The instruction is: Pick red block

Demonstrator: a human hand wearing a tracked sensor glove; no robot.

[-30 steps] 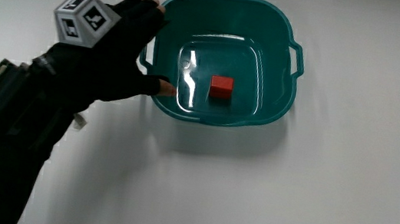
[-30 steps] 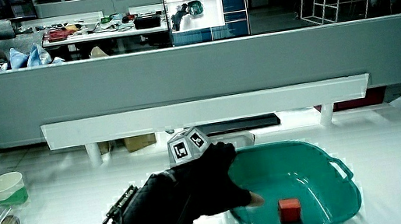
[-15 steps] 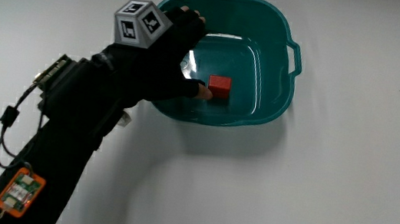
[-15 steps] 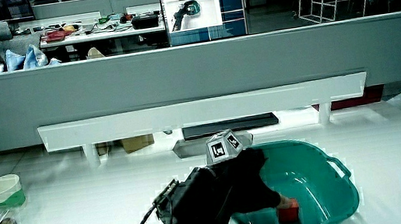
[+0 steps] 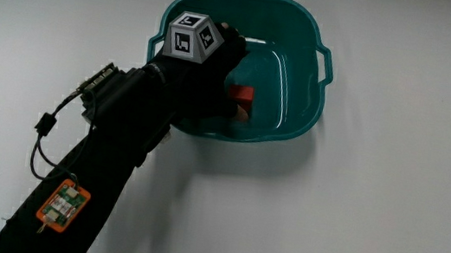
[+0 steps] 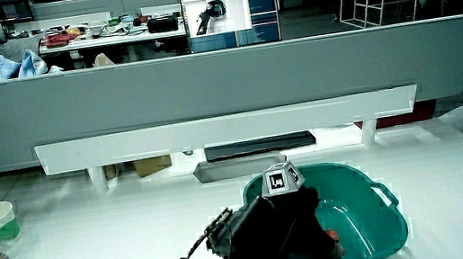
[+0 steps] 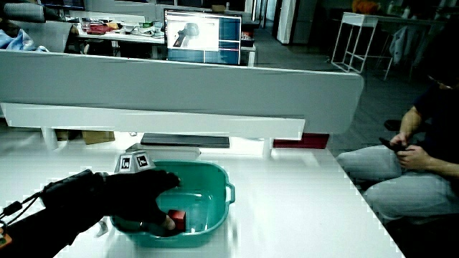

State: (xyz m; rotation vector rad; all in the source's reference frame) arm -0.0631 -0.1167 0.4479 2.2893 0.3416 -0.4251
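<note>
Inside the teal tub, on its floor: red block, hemmed by walls, hence reached from above. Over it, hand, fingers curled down, probably closing on it; grip hidden.

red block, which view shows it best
The main view: the red block lies in the teal basin, half covered by the hand. Both side views show only a sliver past the hand.
</note>
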